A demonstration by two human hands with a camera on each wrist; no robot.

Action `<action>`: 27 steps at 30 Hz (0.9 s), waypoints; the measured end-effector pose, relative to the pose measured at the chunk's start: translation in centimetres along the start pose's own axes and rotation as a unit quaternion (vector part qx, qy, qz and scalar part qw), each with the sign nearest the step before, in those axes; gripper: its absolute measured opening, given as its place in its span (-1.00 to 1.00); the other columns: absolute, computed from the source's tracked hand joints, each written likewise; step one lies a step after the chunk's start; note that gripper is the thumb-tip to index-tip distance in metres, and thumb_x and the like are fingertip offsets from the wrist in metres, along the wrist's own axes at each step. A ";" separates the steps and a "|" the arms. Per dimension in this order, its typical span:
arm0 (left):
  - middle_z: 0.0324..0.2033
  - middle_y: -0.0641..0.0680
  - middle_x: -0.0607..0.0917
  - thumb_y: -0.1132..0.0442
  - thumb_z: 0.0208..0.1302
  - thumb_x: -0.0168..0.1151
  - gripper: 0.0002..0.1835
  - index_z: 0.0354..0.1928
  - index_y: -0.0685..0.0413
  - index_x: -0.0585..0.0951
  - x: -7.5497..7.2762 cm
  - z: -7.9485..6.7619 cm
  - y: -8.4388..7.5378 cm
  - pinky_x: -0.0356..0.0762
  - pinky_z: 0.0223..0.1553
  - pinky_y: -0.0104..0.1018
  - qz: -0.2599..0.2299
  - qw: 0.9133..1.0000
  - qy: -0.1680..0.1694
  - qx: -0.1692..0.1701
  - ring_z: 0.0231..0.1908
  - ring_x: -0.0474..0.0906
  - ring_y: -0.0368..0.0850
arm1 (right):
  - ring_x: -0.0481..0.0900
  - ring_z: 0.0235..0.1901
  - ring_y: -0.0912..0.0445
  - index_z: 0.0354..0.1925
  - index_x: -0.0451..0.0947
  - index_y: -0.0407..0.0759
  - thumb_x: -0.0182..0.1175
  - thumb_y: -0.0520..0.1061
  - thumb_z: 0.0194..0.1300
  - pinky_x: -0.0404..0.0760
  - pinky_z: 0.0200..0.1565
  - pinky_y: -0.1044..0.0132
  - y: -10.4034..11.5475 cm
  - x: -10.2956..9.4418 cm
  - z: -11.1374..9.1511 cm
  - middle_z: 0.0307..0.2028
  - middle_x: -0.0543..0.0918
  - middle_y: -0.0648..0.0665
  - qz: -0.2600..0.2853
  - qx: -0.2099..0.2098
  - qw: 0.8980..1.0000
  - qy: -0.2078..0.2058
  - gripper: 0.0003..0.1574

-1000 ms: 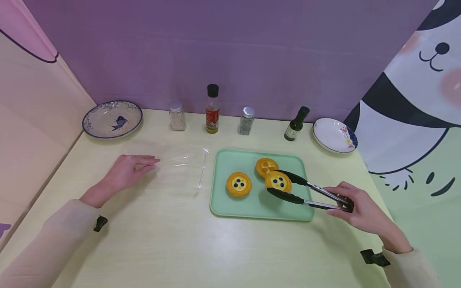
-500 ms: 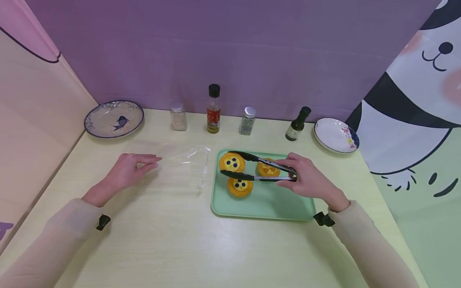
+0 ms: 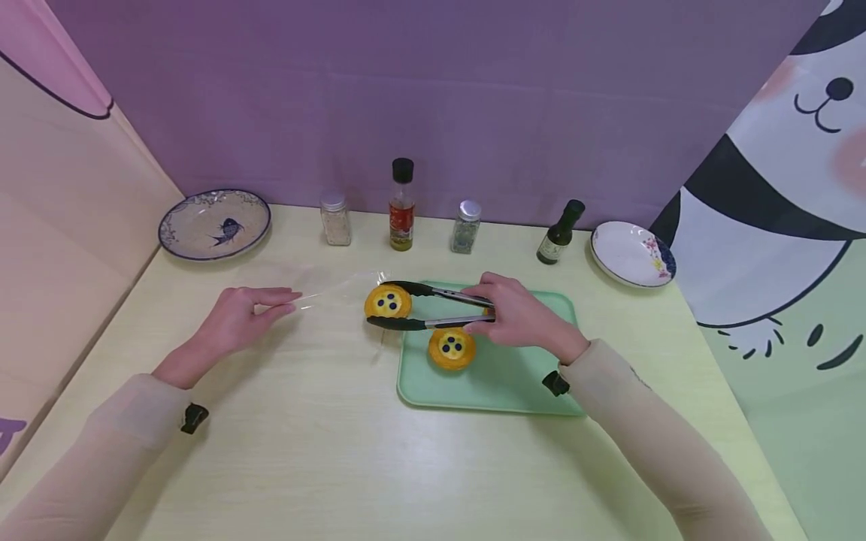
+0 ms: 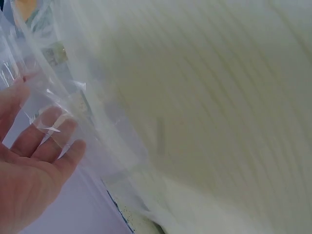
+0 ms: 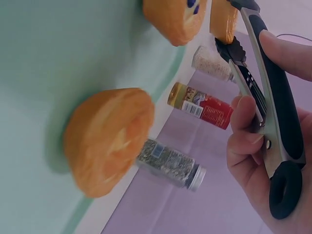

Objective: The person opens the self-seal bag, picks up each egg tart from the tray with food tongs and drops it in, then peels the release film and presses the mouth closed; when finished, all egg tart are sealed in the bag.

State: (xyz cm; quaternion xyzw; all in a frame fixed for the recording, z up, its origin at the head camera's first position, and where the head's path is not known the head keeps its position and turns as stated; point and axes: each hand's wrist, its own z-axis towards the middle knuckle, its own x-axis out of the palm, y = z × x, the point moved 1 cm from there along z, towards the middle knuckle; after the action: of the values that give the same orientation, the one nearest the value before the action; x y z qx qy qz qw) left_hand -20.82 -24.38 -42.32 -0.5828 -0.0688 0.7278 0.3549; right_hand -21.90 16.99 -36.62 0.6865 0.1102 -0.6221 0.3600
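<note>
My left hand (image 3: pixel 240 319) pinches one end of a clear plastic bag (image 3: pixel 334 294) above the table's left side; the bag stretches rightward toward the tray. With my right hand (image 3: pixel 524 319) I grip black-tipped metal tongs (image 3: pixel 452 296). Between the tong tips is a round yellow tart (image 3: pixel 388 302) with dark blue dots, held up at the bag's right end; whether it is inside the bag cannot be told. Another dotted tart (image 3: pixel 452 349) lies on the green tray (image 3: pixel 514 383). A plain-topped tart (image 5: pixel 109 141) shows in the right wrist view, mostly hidden by my hand in the head view.
Along the back stand a pink-grained shaker (image 3: pixel 335 222), a red-labelled bottle (image 3: pixel 401 210), a herb jar (image 3: pixel 465 228) and a dark green bottle (image 3: pixel 558 234). A fish-patterned plate (image 3: pixel 203 225) is at the back left, a floral dish (image 3: pixel 629 255) at the back right.
My right hand has carried the tongs and the dotted tart leftward, from over the tray's right part to the bag's right end. My left hand stays almost still.
</note>
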 end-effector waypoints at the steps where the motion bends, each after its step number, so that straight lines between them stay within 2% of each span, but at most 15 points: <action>1: -0.08 0.21 0.68 0.22 0.18 0.31 -0.74 -0.08 0.08 0.70 0.0 0.0 0.0 0.12 -0.68 -0.40 -0.002 1.000 0.002 -0.004 -0.62 0.51 -0.13 | 0.30 -0.50 0.13 0.09 0.55 -0.16 0.33 0.05 0.10 0.28 -0.43 0.31 0.1 0.0 0.4 -0.36 0.48 -0.06 0.000 -0.001 1.000 0.001 -0.40; 4: -0.07 0.21 0.67 0.20 0.19 0.30 -0.73 -0.06 0.07 0.69 -0.1 0.1 -0.2 0.13 -0.65 -0.39 -0.008 1.000 0.006 -0.011 -0.36 0.64 0.05 | 0.32 -0.47 0.12 0.09 0.55 -0.17 0.33 0.05 0.10 0.30 -0.40 0.31 0.4 0.1 1.6 -0.35 0.49 -0.05 -0.002 -0.008 1.000 0.008 -0.40; 10: -0.04 0.18 0.67 0.20 0.21 0.28 -0.74 -0.05 0.03 0.69 -0.1 0.3 -0.3 0.16 -0.66 -0.37 -0.017 0.999 0.015 -0.027 -0.24 0.65 0.07 | 0.33 -0.39 0.13 0.13 0.51 -0.15 0.30 0.08 0.13 0.30 -0.33 0.31 0.7 0.9 3.2 -0.31 0.49 -0.03 -0.011 -0.016 1.000 0.025 -0.36; 14: -0.03 0.17 0.67 0.23 0.19 0.30 -0.74 -0.06 0.02 0.69 0.0 0.4 -0.3 0.20 -0.65 -0.37 -0.020 0.999 0.015 -0.034 -0.01 0.59 0.13 | 0.34 -0.36 0.14 0.15 0.50 -0.13 0.28 0.12 0.13 0.33 -0.30 0.32 1.0 1.3 4.1 -0.28 0.49 -0.01 -0.018 -0.006 0.999 0.027 -0.34; 21: -0.02 0.17 0.66 0.23 0.19 0.29 -0.74 -0.05 0.03 0.69 0.2 0.4 -0.3 0.21 -0.64 -0.37 -0.022 0.999 0.012 -0.031 0.03 0.57 0.14 | 0.35 -0.34 0.15 0.16 0.49 -0.13 0.28 0.13 0.12 0.35 -0.27 0.33 1.8 2.2 6.1 -0.25 0.53 -0.06 -0.016 -0.024 0.999 0.035 -0.32; 26: -0.02 0.20 0.65 0.23 0.20 0.29 -0.75 -0.06 0.05 0.69 0.2 0.5 -0.4 0.24 -0.62 -0.38 -0.025 0.999 0.009 -0.023 0.03 0.56 0.17 | 0.36 -0.31 0.15 0.18 0.47 -0.11 0.29 0.13 0.13 0.39 -0.22 0.34 2.3 2.9 7.1 -0.19 0.55 -0.11 -0.014 -0.020 0.999 0.045 -0.31; 27: -0.02 0.20 0.65 0.23 0.20 0.28 -0.75 -0.06 0.05 0.69 0.3 0.5 -0.4 0.34 -0.59 -0.35 -0.024 0.999 0.007 -0.021 0.03 0.56 0.17 | 0.36 -0.31 0.15 0.19 0.47 -0.11 0.29 0.13 0.13 0.39 -0.22 0.34 2.4 3.0 7.3 -0.19 0.54 -0.11 -0.012 -0.018 0.999 0.048 -0.31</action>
State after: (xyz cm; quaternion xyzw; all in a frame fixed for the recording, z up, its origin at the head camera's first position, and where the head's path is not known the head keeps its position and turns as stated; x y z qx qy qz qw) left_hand -21.13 -23.77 -42.19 -0.5933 -0.0952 0.7135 0.3604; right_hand -25.51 9.75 -38.35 0.7076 0.1469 -0.5908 0.3588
